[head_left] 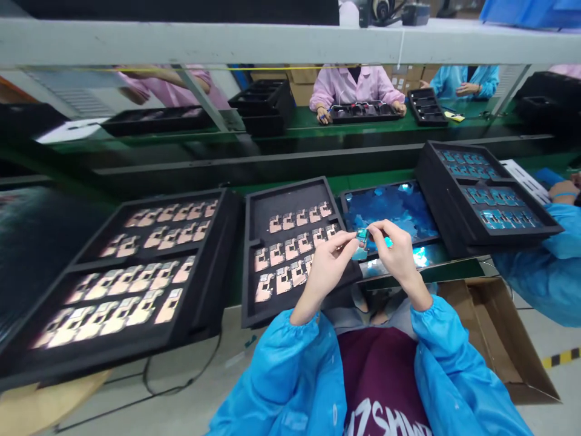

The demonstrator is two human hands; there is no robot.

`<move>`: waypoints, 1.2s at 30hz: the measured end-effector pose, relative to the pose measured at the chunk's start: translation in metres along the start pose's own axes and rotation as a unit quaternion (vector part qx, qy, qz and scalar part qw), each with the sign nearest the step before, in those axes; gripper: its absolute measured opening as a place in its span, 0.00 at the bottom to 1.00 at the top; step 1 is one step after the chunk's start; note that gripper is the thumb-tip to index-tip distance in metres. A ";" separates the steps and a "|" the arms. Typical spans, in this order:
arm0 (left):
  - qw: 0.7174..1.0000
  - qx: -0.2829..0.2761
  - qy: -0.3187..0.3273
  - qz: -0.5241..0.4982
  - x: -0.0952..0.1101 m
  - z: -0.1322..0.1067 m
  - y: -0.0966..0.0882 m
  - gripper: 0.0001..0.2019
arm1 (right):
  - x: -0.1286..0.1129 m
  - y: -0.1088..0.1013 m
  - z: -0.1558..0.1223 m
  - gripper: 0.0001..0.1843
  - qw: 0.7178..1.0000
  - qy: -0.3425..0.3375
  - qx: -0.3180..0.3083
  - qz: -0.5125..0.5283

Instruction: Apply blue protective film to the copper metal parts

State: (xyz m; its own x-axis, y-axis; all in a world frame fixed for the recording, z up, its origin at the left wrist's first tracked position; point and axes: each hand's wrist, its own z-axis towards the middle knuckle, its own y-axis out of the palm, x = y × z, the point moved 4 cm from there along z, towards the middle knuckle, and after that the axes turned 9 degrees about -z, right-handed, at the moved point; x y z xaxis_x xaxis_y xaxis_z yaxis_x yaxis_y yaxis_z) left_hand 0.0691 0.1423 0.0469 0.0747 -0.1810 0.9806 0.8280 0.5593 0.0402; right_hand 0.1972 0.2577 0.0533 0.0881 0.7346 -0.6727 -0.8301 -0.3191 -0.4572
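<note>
My left hand [324, 272] and my right hand [394, 251] meet above the edge of a black tray, their fingertips pinching a small teal-and-metal component [362, 238] between them. Its exact kind is too small to tell. Just below my left hand lies a black tray [295, 194] holding rows of copper-coloured metal plates [290, 254]. Beyond my right hand, a shallow tray [385, 209] holds a heap of shiny blue film pieces.
A larger black tray [149, 266] of copper-coloured plates stands to the left. A black tray [490, 194] of teal parts stands to the right, beside a co-worker's blue sleeve [540, 272]. An open cardboard box [494, 339] sits on the floor. A white shelf rail [290, 42] crosses above, with workers beyond.
</note>
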 end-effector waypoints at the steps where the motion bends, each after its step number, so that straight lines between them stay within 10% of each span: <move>1: 1.000 0.004 -0.020 -0.022 -0.004 -0.001 -0.001 0.14 | 0.000 0.000 -0.002 0.15 1.000 -0.007 0.005 -0.015; 13: 0.974 0.033 -0.141 -0.175 -0.029 -0.009 0.000 0.21 | -0.021 -0.008 -0.023 0.07 0.962 -0.158 0.094 -0.202; 24: 0.911 0.105 -0.193 -0.349 -0.043 0.000 -0.018 0.20 | -0.023 -0.003 -0.042 0.16 0.936 -0.286 -0.001 -0.203; 27: 0.926 0.185 -0.159 -0.289 -0.047 0.008 -0.056 0.18 | -0.008 0.001 -0.045 0.15 0.954 -0.255 -0.003 -0.160; 32: 0.958 0.281 -0.054 -0.025 -0.033 0.042 -0.180 0.19 | 0.074 0.004 -0.001 0.09 0.990 0.008 0.044 -0.133; 36: 0.910 0.288 -0.125 0.272 -0.035 0.079 -0.255 0.07 | 0.141 0.025 0.053 0.16 0.957 0.135 -0.072 -0.248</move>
State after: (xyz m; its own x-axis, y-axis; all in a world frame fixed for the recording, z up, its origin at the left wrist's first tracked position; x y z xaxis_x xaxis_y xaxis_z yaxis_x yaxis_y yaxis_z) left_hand -0.1881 0.0700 0.0176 0.1981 0.3983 0.8956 0.2715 0.8557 -0.4406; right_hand 0.1601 0.3851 -0.0222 0.6071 0.6416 -0.4688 -0.5669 -0.0638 -0.8213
